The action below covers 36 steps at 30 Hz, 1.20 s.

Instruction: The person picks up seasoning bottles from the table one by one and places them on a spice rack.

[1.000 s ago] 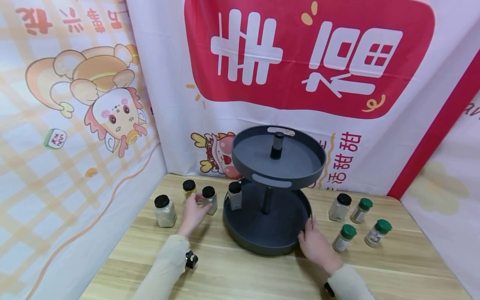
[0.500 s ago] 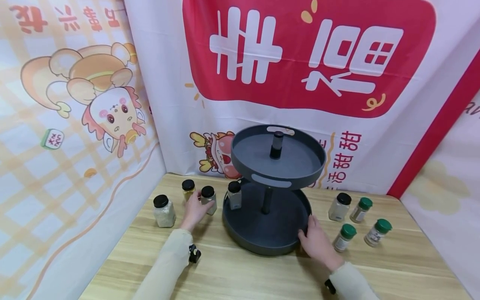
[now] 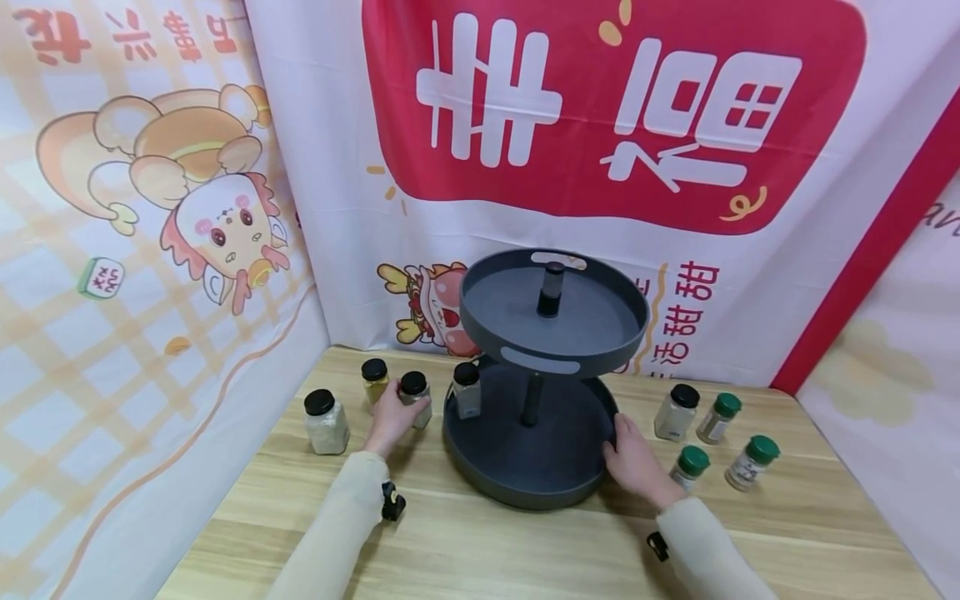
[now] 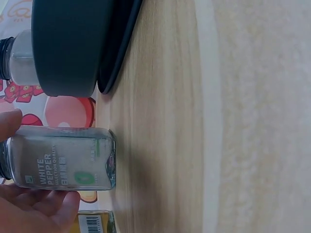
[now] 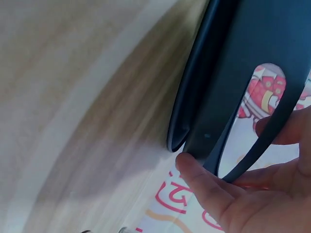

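My left hand (image 3: 393, 421) grips a clear square jar with a black lid (image 3: 415, 400), thumb on one side and fingers on the other. Its label reads "WHITE PEPPER" in the left wrist view, and the jar's base (image 4: 112, 162) is right at the wooden table top. At the right side of the dark grey two-tier turntable (image 3: 525, 479), my right hand (image 3: 637, 458) holds the rim of the lower tier. In the right wrist view its fingers curl round the strip beside the handle slot (image 5: 255, 150). Another black-lidded jar (image 3: 467, 398) stands on the lower tier's left side.
A yellow-filled jar (image 3: 372, 383) and a white-filled jar (image 3: 327, 429) stand left of my left hand. Right of the turntable are a black-lidded jar (image 3: 675, 414) and several green-capped shakers (image 3: 750, 464). A printed cloth (image 3: 360, 250) hangs behind the table.
My right hand has shifted slightly up along the lower tier's rim and overlaps the nearest green-capped shaker more. The left hand stays at the pepper jar, its forearm a little further right.
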Motion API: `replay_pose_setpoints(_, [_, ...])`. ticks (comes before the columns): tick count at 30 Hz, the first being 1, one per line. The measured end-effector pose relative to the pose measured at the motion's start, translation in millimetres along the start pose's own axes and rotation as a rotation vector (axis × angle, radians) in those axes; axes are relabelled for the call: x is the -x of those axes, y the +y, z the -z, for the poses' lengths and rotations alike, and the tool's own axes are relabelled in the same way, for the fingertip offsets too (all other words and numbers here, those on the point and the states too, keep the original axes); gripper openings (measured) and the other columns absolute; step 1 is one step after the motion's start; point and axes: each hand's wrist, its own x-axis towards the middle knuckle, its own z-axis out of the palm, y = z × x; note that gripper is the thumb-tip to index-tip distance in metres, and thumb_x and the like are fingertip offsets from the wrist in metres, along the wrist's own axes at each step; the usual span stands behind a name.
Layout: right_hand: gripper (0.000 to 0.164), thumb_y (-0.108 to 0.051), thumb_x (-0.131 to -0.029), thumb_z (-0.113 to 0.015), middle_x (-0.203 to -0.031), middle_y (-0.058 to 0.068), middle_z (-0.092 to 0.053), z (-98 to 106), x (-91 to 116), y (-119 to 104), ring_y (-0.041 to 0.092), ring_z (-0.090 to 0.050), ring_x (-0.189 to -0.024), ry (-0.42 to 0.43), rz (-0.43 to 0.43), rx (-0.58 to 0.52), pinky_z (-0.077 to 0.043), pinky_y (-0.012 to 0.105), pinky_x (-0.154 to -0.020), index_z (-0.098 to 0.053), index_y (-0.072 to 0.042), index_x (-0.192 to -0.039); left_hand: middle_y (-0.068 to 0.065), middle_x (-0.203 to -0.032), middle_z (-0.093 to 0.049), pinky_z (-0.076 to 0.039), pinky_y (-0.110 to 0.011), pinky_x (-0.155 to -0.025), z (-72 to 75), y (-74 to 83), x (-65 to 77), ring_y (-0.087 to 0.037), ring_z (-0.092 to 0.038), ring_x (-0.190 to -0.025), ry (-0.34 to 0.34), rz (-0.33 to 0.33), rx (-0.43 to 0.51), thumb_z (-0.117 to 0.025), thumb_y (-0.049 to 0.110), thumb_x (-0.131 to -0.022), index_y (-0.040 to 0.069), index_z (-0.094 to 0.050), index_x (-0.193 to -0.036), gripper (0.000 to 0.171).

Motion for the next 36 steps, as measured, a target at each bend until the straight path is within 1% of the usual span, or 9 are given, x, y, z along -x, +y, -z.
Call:
replay_pose_setpoints(4, [0.057, -0.007, -0.094, -0.046, -0.139, 0.041, -0.026, -0.4, -7.8, 3.1, 0.053, -0.030, -0.127, 0.029, 0.015, -0.004, -0.028, 0.059, -0.102, -0.024, 0.022, -0.137, -0.024, -0.121, -0.057, -0.038, -0.052, -0.096, -1.0, 1.7, 0.0, -0.038, -0.051, -0.114, -0.006, 0.006, 0.011, -0.073, 0.027, -0.084, 0.000, -0.048, -0.119, 0.051])
replay_pose_setpoints(9, [0.054, -0.002, -0.091, -0.048, -0.139, 0.040, -0.028, -0.2, -13.8, 4.4, 0.051, -0.031, -0.128, 0.070, 0.051, 0.003, -0.028, 0.057, -0.103, -0.029, 0.021, -0.136, -0.025, -0.124, -0.054, -0.038, -0.052, -0.098, -1.7, 3.9, 0.9, -0.039, -0.049, -0.117, -0.024, 0.010, 0.033, -0.072, 0.024, -0.084, -0.002, -0.045, -0.124, 0.055])
replay_pose_setpoints(12, [0.052, 0.001, -0.090, -0.047, -0.141, 0.039, -0.027, 0.9, -16.1, 4.1, 0.049, -0.030, -0.129, 0.085, 0.068, 0.009, -0.027, 0.055, -0.104, -0.030, 0.021, -0.136, -0.026, -0.126, -0.052, -0.037, -0.052, -0.099, -2.3, 4.8, -0.2, -0.040, -0.048, -0.119, -0.028, 0.008, 0.029, -0.072, 0.022, -0.085, -0.004, -0.042, -0.129, 0.059])
replay_pose_setpoints(16, [0.050, 0.004, -0.089, -0.046, -0.141, 0.038, -0.028, 1.5, -18.0, 6.1, 0.048, -0.031, -0.129, 0.101, 0.091, 0.019, -0.028, 0.055, -0.104, -0.032, 0.021, -0.135, -0.028, -0.126, -0.051, -0.036, -0.052, -0.099, -3.6, 5.9, -3.3, -0.041, -0.047, -0.118, -0.030, -0.002, 0.017, -0.072, 0.021, -0.084, -0.006, -0.041, -0.130, 0.062])
replay_pose_setpoints(21, [0.050, 0.004, -0.090, -0.046, -0.141, 0.037, -0.028, 1.4, -18.3, 9.2, 0.048, -0.032, -0.128, 0.094, 0.115, 0.019, -0.030, 0.055, -0.103, -0.032, 0.020, -0.135, -0.026, -0.123, -0.053, -0.038, -0.051, -0.098, -4.4, 5.8, -5.2, -0.040, -0.050, -0.116, -0.028, -0.005, 0.017, -0.072, 0.024, -0.084, -0.005, -0.044, -0.127, 0.059])
replay_pose_setpoints(31, [0.052, 0.002, -0.091, -0.046, -0.143, 0.036, -0.025, 0.7, -12.7, 8.9, 0.046, -0.029, -0.131, 0.062, 0.101, 0.033, -0.028, 0.054, -0.104, -0.029, 0.019, -0.137, -0.027, -0.120, -0.055, -0.039, -0.051, -0.096, -5.6, 3.0, -4.7, -0.042, -0.051, -0.114, -0.004, 0.012, -0.017, -0.072, 0.023, -0.084, -0.006, -0.045, -0.126, 0.058])
replay_pose_setpoints(36, [0.053, 0.002, -0.091, -0.047, -0.143, 0.037, -0.023, 0.8, -10.3, 6.9, 0.046, -0.028, -0.131, 0.054, 0.107, 0.035, -0.028, 0.055, -0.104, -0.028, 0.021, -0.137, -0.027, -0.119, -0.056, -0.040, -0.051, -0.096, -6.4, 2.8, -3.1, -0.042, -0.051, -0.113, 0.014, 0.026, -0.020, -0.073, 0.021, -0.083, -0.005, -0.046, -0.125, 0.057])
